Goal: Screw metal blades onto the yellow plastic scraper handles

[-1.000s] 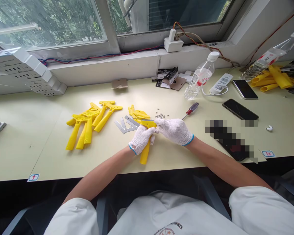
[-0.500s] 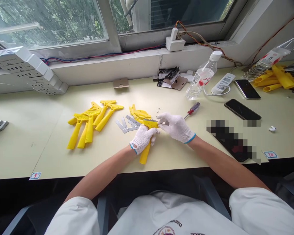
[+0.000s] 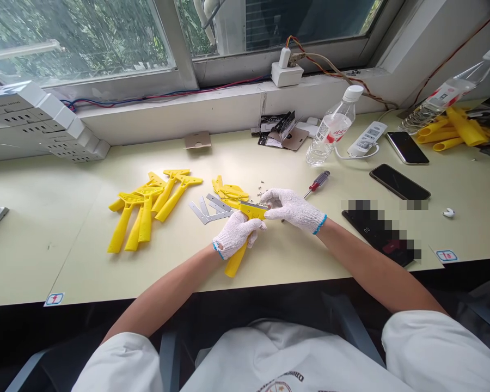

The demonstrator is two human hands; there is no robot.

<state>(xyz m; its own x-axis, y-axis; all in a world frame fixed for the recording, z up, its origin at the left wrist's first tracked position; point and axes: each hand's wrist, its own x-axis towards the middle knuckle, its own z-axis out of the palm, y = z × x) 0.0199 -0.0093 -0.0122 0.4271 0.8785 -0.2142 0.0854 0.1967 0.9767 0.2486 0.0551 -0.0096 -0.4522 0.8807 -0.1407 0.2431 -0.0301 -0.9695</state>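
Note:
In a white knitted glove, my left hand [image 3: 237,235] is wrapped round the handle of a yellow scraper [image 3: 236,261]. The scraper's head points away from me, with a grey metal blade along its far edge. My gloved right hand [image 3: 296,209] pinches the right end of that head; whether a small part is also between its fingers cannot be made out. Just beyond the hands lie flat grey blades [image 3: 204,211], a heap of small yellow plastic pieces [image 3: 230,191] and tiny screws [image 3: 262,189]. A screwdriver [image 3: 320,179] rests behind my right hand.
Several yellow scraper handles [image 3: 145,218] lie to the left. Toward the right are a water bottle [image 3: 330,133], a power strip [image 3: 367,139] and phones [image 3: 400,182]. Opened black packaging [image 3: 283,130] and a small brown card [image 3: 198,140] lie near the window wall.
The scraper has tilted, its handle end swinging left and its head turning more to the right. My right fingers have shifted onto the head's end. The view has moved slightly.

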